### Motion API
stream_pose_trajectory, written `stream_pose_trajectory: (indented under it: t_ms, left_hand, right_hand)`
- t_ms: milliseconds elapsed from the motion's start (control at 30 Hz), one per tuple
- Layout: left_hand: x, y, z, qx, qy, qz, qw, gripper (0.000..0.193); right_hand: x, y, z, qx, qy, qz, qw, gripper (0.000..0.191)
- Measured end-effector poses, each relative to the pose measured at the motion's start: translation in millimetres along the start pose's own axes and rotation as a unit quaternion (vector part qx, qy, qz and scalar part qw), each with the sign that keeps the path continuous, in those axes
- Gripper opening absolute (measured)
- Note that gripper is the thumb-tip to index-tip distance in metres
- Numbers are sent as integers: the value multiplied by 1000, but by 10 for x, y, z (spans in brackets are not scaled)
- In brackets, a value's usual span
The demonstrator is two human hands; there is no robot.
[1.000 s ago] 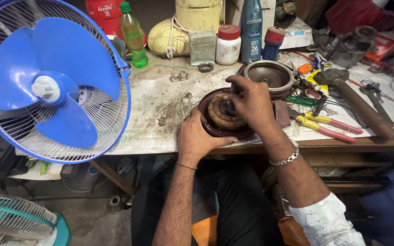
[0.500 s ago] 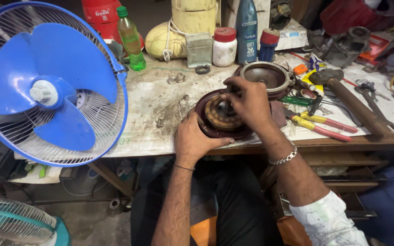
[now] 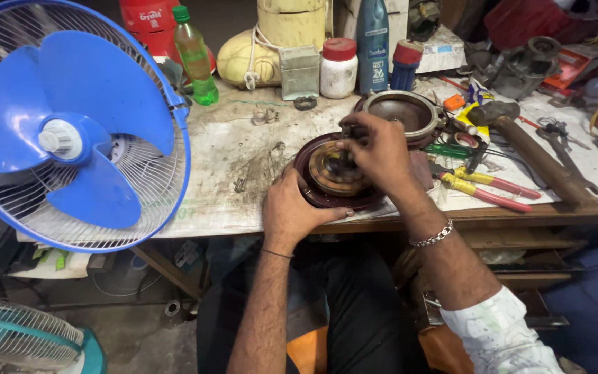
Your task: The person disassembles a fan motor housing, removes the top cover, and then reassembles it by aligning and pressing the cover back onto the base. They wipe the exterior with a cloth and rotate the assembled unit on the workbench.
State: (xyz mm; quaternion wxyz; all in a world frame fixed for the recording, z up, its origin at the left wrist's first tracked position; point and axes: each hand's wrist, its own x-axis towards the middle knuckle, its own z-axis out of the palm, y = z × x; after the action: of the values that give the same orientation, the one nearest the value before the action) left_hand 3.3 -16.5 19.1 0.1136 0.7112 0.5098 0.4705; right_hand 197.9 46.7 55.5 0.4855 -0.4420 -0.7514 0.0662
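Blue table fan at far left, leaning at workbench edge. Green bottle behind. Left hand grips near rim of dark round motor housing, which sits at bench front edge, centre. Right hand on top of housing, fingers pinched on copper-wound core. Second housing half just behind. Yellow-handled pliers, hammer to right.

Thing: round fan motor housing, dark maroon shell around a coppery wound core.
Pose: lying flat, open side up.
Place: near front edge of the table, partly covered by both hands.
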Motion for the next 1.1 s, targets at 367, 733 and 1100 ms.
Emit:
stream_pose_trajectory:
  t_ms: [367, 733, 1100]
  left_hand:
    - [-16, -53, 58, 3, 4, -14, 1000, 94]
    - [2, -141, 65, -11, -21, -22, 999, 97]
    - [6, -197, 80, 0, -34, -5, 999, 110]
  right_hand:
    - [21, 283, -346, -110, -34, -26, 993, 38]
    - [18, 736, -635, -268, -168, 41, 948, 57]
    - [72, 1215, -531, -285, -71, -43, 955, 50]
